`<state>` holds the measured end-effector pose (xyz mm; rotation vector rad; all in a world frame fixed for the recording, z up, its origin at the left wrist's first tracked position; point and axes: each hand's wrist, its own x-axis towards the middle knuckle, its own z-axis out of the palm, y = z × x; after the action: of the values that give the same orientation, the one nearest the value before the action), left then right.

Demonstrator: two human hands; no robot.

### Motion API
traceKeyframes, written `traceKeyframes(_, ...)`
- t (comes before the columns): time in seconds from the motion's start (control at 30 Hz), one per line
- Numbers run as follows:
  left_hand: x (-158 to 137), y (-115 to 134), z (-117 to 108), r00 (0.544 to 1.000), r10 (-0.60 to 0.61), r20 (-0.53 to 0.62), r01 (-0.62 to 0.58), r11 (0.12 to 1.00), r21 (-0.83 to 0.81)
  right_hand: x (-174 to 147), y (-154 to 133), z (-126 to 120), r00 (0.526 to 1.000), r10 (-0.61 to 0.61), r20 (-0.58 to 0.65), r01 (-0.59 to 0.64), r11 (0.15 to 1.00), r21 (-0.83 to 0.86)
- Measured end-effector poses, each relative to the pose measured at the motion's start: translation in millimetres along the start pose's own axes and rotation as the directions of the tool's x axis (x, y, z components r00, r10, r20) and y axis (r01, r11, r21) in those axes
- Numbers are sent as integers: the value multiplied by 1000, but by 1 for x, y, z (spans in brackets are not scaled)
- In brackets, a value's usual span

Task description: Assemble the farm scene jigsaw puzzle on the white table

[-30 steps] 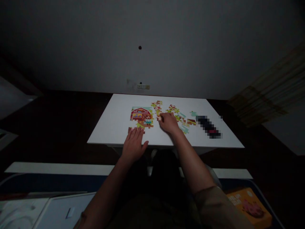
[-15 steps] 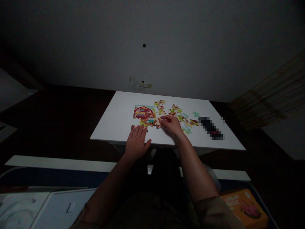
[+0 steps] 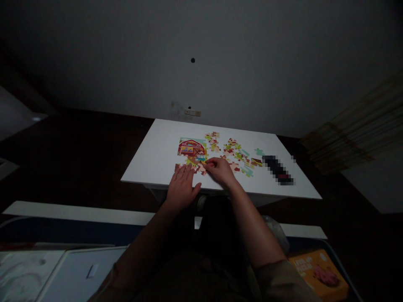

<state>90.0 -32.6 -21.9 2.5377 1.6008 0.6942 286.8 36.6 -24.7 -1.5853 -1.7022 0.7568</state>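
At the left of the white tabletop [image 3: 146, 165], the person's left hand [image 3: 181, 188] lies palm down, fingers stretched out and slightly spread, its fingertips on the lower edge of the jigsaw; it grips nothing, and it rests there much as it did a second ago. Just beyond those fingertips is the joined red-barn section [image 3: 191, 147], its barn and the small figure in blue at the lower right showing.

The main change is next to it. A pinkish-brown puzzle piece [image 3: 200, 170], seen half a second ago at the section's right side, is now at its lower right edge, close to the left fingertips. The right hand [image 3: 205, 164] has come leftward with it, thumb and fingers nearly closed in a pinch on what appears to be this piece. So the work has passed from picking out a piece to fitting it; whether its tabs have locked cannot be told, as the fingers cover part of it.

Right of that hand, the scattered loose pieces [image 3: 232, 144] lie much as before, with a pinkish-brown one [image 3: 234, 167] beside the wrist now uncovered. A pixelated dark object [image 3: 278, 170] lies farthest right, untouched.
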Motion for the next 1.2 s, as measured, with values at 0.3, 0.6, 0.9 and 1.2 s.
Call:
traceKeyframes(0.3, 3, 1, -2, 999, 36, -9, -37, 999, -40, -13, -5, 3, 994, -73, -81, 68, 996, -56)
traceKeyframes(0.6, 6, 3, -2, 1000, 24, -3, -24, 999, -41, -22, -5, -8, 961, -234, -146, 159, 902, -400)
traceKeyframes(0.9, 7, 2, -1, 999, 30, 13, -30, 1000, -3, -30, 27, -56, 959, -192, -207, 48, 835, -548)
traceKeyframes(1.2, 10, 0, 3, 999, 44, 24, -45, 998, 42, -42, 69, -93, 848, -92, -522, -23, 977, -210)
